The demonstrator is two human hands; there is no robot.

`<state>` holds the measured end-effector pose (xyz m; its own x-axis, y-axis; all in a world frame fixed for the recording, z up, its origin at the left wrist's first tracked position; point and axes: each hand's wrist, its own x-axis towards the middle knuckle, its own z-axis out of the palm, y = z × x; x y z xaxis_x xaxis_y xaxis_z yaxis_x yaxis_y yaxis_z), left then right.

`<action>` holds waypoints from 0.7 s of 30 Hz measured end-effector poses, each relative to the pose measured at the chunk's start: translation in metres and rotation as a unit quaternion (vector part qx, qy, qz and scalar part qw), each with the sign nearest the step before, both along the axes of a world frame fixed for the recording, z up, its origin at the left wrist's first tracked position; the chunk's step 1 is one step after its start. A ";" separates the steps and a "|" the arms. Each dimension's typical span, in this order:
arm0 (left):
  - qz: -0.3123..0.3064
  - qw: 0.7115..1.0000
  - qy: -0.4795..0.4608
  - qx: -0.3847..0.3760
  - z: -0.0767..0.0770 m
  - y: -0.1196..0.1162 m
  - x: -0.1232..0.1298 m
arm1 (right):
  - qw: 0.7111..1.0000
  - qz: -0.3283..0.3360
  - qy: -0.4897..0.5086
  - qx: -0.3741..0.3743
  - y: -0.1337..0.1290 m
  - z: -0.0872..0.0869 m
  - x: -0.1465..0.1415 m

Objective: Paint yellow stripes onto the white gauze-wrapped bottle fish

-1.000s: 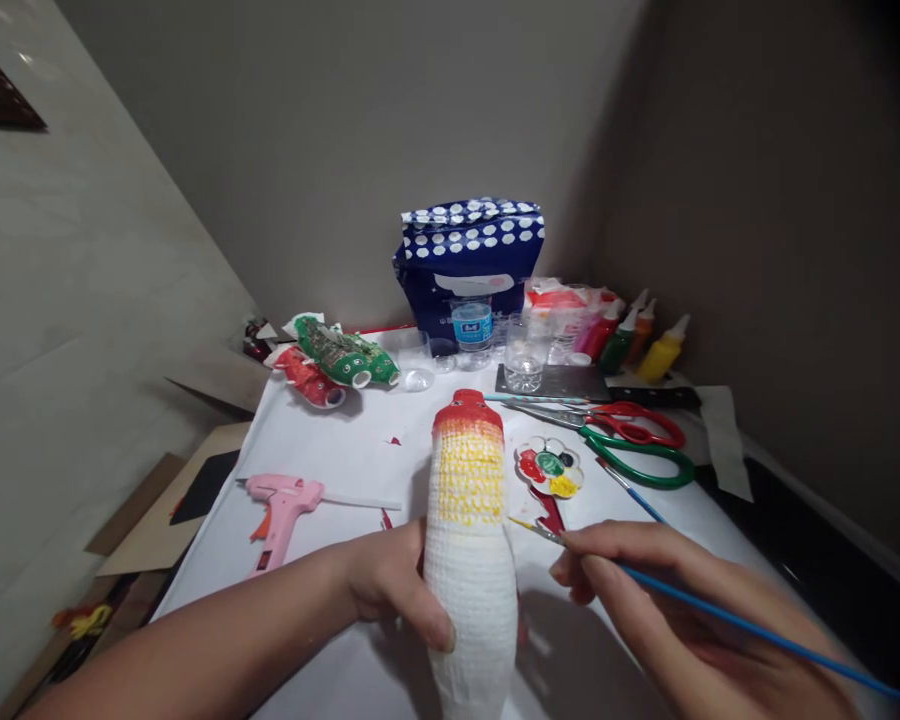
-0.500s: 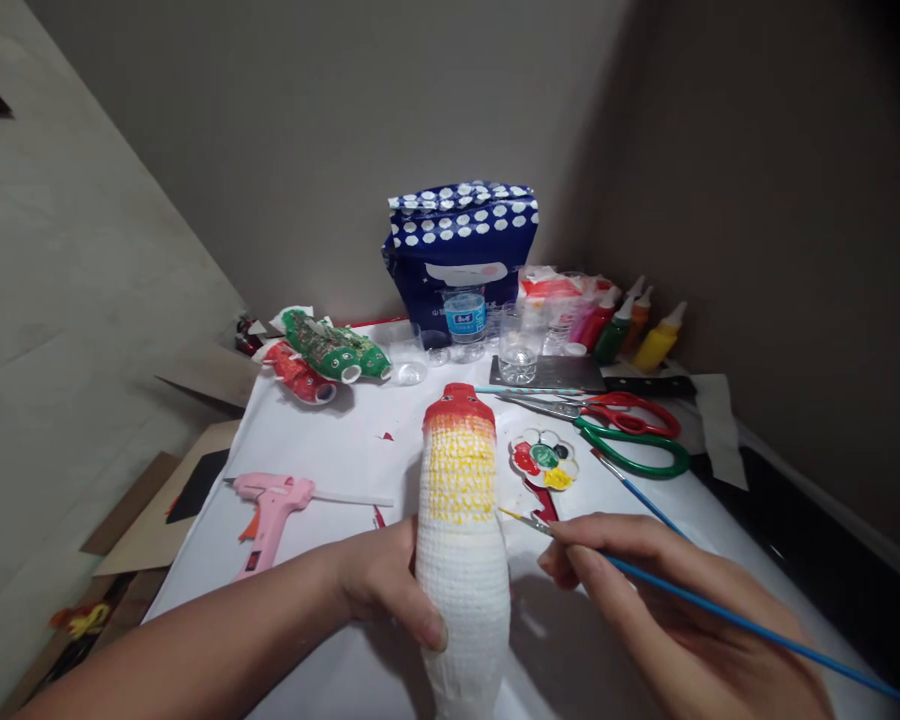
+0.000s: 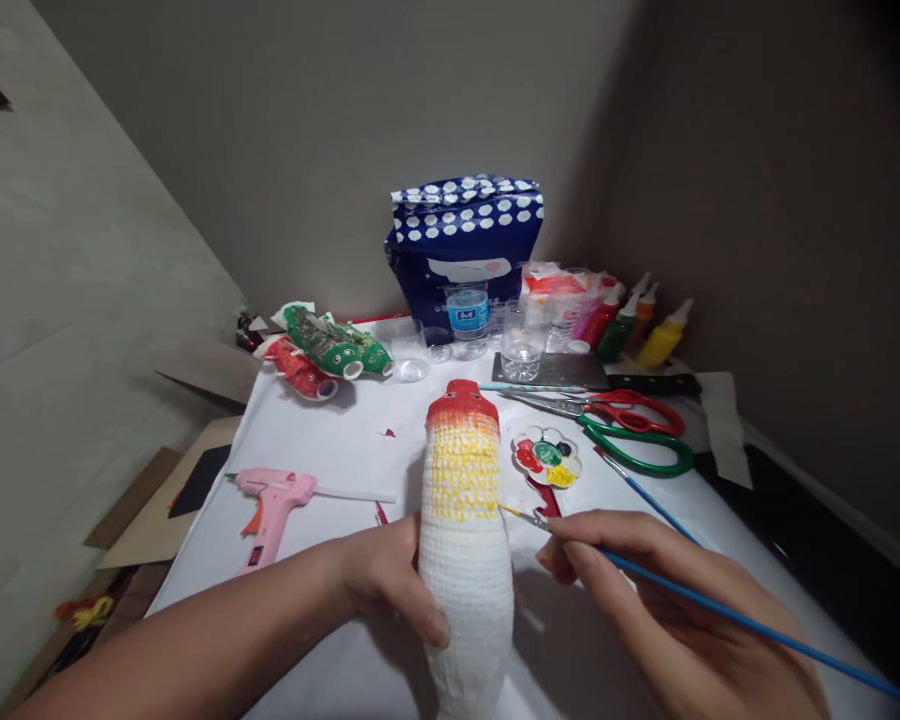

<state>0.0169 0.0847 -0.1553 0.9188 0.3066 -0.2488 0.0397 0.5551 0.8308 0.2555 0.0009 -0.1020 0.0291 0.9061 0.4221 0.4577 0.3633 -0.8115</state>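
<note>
White desk (image 3: 330, 440): left hand (image 3: 390, 580) fingers grip the wrapped bottle (image 3: 465, 560); right hand (image 3: 645, 590) fingers pinch a paintbrush (image 3: 720, 610) whose tip touches the bottle's side.

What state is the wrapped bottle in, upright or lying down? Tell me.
Upright. The wrapped bottle stands with its red top up, the left hand gripping its white lower part.

- The wrapped bottle's (image 3: 465, 560) base is cut off by the lower edge.
- The paintbrush's (image 3: 720, 610) handle end is cut off at right.
- The left hand's (image 3: 390, 585) fingers are hidden behind the bottle.

White wrapped bottle (image 3: 465, 540) (red top, yellow-dotted band), blue-handled brush (image 3: 720, 610).
</note>
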 end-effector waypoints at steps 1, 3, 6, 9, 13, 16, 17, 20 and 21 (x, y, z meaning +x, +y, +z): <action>-0.001 1.000 -0.001 0.001 -0.001 0.000 0.000 | 1.000 0.004 -0.002 0.003 0.000 0.000 0.000; -0.004 1.000 -0.005 0.004 -0.002 0.000 0.000 | 1.000 0.002 -0.004 0.005 0.001 -0.001 0.001; 0.000 1.000 -0.003 0.000 -0.002 0.000 0.000 | 1.000 -0.006 -0.005 0.007 0.000 -0.001 0.000; -0.001 1.000 0.000 0.000 0.000 0.000 0.000 | 1.000 -0.002 -0.002 -0.007 -0.002 0.000 -0.001; -0.003 1.000 0.012 -0.002 0.000 0.000 -0.001 | 1.000 0.001 -0.002 -0.021 -0.003 0.001 -0.001; 0.001 1.000 0.014 -0.003 -0.001 0.001 -0.002 | 1.000 -0.001 -0.002 -0.020 -0.003 0.003 -0.001; 0.000 1.000 0.012 -0.008 -0.002 0.001 -0.002 | 1.000 -0.001 -0.001 -0.017 -0.002 0.003 -0.001; -0.003 1.000 -0.001 -0.021 -0.007 0.001 -0.002 | 1.000 0.001 0.005 -0.013 -0.002 0.004 -0.002; -0.003 1.000 -0.004 -0.024 -0.008 0.001 -0.002 | 1.000 0.001 0.008 -0.009 -0.002 0.004 -0.002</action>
